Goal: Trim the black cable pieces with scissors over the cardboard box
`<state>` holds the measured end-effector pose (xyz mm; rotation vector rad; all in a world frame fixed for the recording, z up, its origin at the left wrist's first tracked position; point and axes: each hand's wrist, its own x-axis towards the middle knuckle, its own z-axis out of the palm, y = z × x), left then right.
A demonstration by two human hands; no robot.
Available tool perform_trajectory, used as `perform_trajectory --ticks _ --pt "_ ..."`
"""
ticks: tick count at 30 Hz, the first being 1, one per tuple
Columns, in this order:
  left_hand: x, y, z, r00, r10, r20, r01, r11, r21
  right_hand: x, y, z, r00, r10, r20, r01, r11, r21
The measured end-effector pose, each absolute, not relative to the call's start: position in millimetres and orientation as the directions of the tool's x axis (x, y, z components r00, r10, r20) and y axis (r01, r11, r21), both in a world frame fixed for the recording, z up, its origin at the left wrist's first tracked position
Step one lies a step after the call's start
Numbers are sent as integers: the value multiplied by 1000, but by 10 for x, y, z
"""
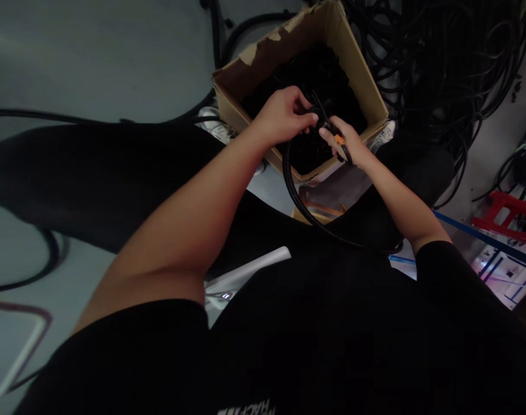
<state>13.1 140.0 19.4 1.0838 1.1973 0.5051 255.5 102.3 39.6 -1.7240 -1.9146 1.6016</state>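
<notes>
My left hand is closed on a thick black cable above an open cardboard box. From my fingers the cable curves down and runs right across my lap. My right hand, just right of the left, is wrapped round a pliers-like hand tool with black and orange handles. The tool's jaws meet the dark area at my left fingertips; whether they grip the cable I cannot tell. Dark pieces, too dim to make out singly, fill the box below my hands.
The box stands on the floor between my shoes. A large heap of black cables lies at the upper right. More cable crosses the floor at left. A red plastic stool sits at far right, near a blue strip.
</notes>
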Motion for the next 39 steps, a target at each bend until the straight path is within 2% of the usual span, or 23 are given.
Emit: perform_trajectory --ticks 5,11,16,24,30,34,37,39 --pt "111 1419 104 451 783 -429 122 422 898 2637 1132 372 -427 773 -469 616 -131 -777" --pt "-27 1556 20 466 772 -432 126 425 896 2760 1175 507 -427 785 -448 680 -47 -731" --pt "7 1507 100 512 721 -467 170 447 878 2758 1131 513 -469 752 -464 613 -102 -784" --pt "112 1410 213 556 698 -451 92 487 868 2715 1093 315 -407 766 -498 503 -268 -822" --pt "124 1402 174 596 682 -424 86 471 878 2665 1111 295 -357 806 -472 471 -281 -836" --pt "72 1410 224 493 736 -464 49 509 859 2649 1159 247 -321 846 -425 482 -241 -843" --pt "26 1444 261 349 793 -499 64 512 857 2626 1130 271 -289 845 -450 467 -286 -837" --pt "17 1460 267 315 804 -505 87 505 859 2608 1093 324 -318 814 -486 482 -303 -822"
